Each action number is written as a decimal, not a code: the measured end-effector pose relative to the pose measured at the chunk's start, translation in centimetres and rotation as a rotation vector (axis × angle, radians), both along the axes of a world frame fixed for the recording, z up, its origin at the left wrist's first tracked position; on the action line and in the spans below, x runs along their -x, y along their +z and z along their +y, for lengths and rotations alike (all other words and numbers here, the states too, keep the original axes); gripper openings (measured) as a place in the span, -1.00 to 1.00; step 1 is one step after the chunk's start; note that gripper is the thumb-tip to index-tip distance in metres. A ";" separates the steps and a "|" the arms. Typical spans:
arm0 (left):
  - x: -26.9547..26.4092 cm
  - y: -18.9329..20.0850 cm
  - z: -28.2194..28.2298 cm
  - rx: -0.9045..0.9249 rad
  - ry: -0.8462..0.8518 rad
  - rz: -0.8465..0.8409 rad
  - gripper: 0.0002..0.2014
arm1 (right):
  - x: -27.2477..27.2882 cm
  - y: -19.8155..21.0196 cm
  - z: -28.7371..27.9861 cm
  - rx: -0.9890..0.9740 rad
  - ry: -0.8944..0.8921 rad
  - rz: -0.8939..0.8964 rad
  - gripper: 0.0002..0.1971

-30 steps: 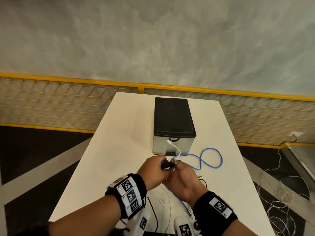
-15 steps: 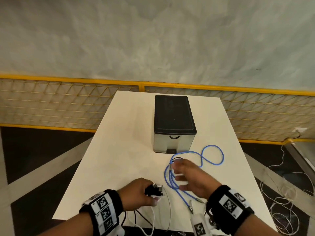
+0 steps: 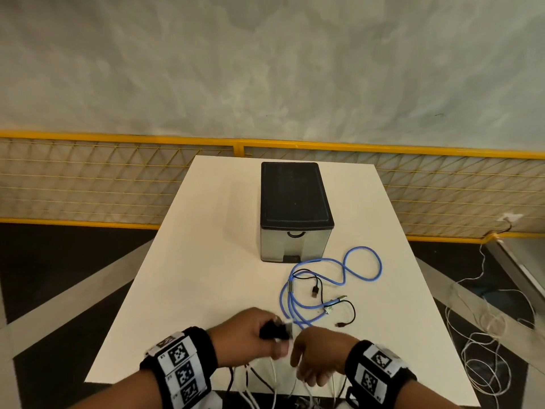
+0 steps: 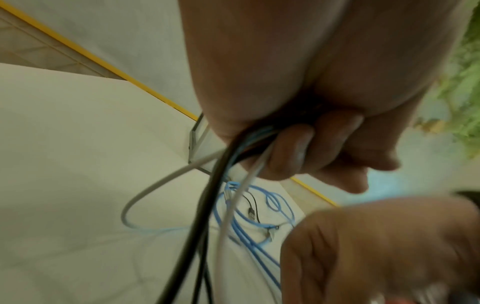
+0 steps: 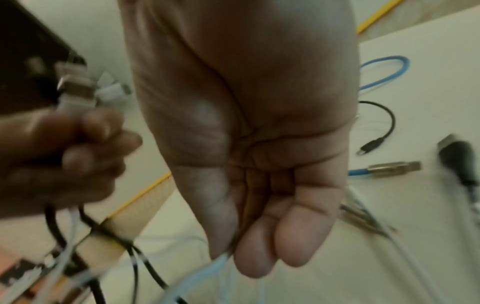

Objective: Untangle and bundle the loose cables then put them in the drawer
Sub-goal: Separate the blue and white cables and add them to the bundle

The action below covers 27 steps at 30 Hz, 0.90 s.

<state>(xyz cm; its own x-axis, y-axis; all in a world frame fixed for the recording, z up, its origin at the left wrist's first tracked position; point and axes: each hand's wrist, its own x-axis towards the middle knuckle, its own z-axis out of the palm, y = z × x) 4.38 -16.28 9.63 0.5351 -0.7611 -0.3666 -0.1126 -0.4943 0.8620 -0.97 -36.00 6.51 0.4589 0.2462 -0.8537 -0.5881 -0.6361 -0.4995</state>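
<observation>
Left hand grip closed round bunch of plug ends, near side of drawer box. Right hand grip pinches white cable. Blue cable loose on desk before drawer box. Risk: strands hanging over desk edge snag, retangle; plugs slip out.

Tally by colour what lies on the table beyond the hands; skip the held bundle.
Blue cable: 1
Black cable stretches: 2, one ending in a plug, one looping nearer the table's right edge; whether they join under the blue cable is hidden
Black-topped drawer box: 1
Total: 4
</observation>
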 end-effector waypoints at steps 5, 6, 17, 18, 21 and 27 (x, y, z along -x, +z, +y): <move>-2.2 1.3 0.7 0.132 0.327 0.152 -0.72 | 0.6 -0.6 -1.5 0.278 0.479 -0.158 -0.84; -2.4 1.6 1.0 0.150 0.357 0.165 -0.68 | 0.5 -0.7 -2.0 0.335 0.473 -0.227 -0.83; -2.6 1.7 0.9 0.133 0.436 0.174 -0.61 | -5.4 -3.7 -11.7 0.750 0.051 -0.587 -0.62; -2.7 1.8 0.9 0.126 0.432 0.168 -0.62 | -5.3 -4.0 -11.3 0.747 0.019 -0.612 -0.63; -3.1 1.6 0.9 0.102 0.427 0.152 -0.62 | -5.6 -3.7 -9.2 0.745 -0.105 -0.896 -0.70; -3.5 1.0 0.6 0.068 0.445 0.177 -0.61 | -7.1 -3.6 -6.5 0.512 -0.011 -0.858 -0.77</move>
